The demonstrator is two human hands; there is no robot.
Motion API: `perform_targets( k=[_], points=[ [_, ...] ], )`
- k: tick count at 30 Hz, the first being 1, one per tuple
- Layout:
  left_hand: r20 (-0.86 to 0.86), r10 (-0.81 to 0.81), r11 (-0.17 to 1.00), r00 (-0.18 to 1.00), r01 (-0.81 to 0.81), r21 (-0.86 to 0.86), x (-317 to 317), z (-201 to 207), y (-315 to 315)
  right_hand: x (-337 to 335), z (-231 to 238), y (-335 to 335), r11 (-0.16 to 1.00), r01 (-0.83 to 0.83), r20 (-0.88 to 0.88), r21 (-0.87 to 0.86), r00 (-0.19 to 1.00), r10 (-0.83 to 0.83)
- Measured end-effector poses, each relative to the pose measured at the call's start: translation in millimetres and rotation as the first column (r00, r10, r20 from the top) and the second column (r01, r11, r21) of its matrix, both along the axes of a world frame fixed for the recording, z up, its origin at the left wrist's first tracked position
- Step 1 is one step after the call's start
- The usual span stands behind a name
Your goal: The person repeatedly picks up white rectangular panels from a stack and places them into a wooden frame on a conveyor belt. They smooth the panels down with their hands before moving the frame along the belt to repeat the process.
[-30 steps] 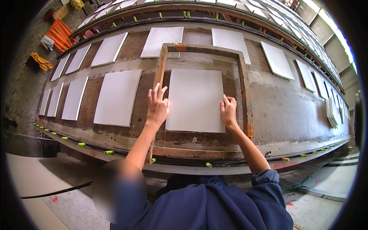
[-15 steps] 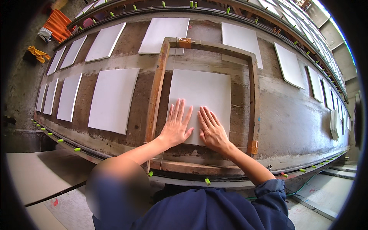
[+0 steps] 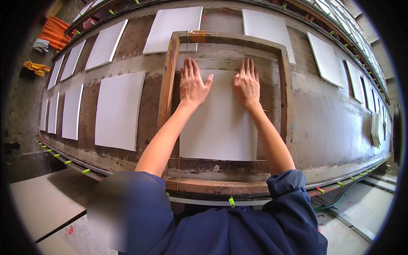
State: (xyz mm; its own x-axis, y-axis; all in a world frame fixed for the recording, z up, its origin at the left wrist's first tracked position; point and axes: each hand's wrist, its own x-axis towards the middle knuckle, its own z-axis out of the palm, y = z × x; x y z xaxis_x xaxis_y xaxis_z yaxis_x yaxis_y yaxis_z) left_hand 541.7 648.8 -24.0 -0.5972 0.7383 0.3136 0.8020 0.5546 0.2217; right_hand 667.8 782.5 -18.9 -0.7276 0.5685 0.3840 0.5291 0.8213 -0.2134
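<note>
A white rectangular sheet [image 3: 216, 127] lies flat on the long brown table, inside a wooden frame [image 3: 169, 80] with worn bars and orange tape at one corner. My left hand [image 3: 193, 85] rests palm down over the sheet's far left corner, fingers straight and pointing away from me. Over the far right corner lies my right hand [image 3: 247, 87], also palm down with fingers stretched out. The fingertips of both hands reach past the sheet's far edge. Neither hand grips anything. My forearms cross the near bar of the frame.
More white sheets [image 3: 120, 110] lie in two rows along the table [image 3: 314, 123]. Green pegs [image 3: 231, 202] line its near edge. A stack of thin white sheets [image 3: 376, 129] stands at the far right. Orange cloth [image 3: 54, 32] and a yellow cloth [image 3: 35, 67] are at the upper left.
Both hands have slid away from me, from the sheet's lower middle to its far corners, and have spread farther apart. My arms are now more stretched out.
</note>
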Motion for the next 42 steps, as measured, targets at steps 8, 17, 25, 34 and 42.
perform_targets(
  k=[8, 17, 25, 34, 42],
  points=[
    [0.100, -0.353, 0.887, 0.930, 0.367, -0.281, 107, 30, -87, 102, 6, -79, 0.986, -0.163, 0.169, -0.037, 0.972, 0.167],
    [0.154, -0.506, 0.796, 0.849, 0.528, -0.297, 131, 48, -98, 135, 20, -107, 0.950, -0.270, 0.120, -0.158, 0.949, 0.290],
    [0.310, -0.060, 0.989, 0.949, 0.014, 0.146, 37, 54, -159, 196, 40, -7, 0.910, 0.119, 0.039, -0.398, 0.993, -0.113],
    [0.385, -0.321, 0.895, 0.865, 0.144, 0.422, 19, 116, -133, 202, 84, 16, 0.882, -0.114, -0.334, -0.456, 0.941, -0.052],
    [0.390, -0.479, 0.776, 0.786, 0.172, 0.608, 106, 186, -28, 290, 174, 112, 0.940, 0.006, -0.385, -0.341, 0.912, -0.145]
  ],
)
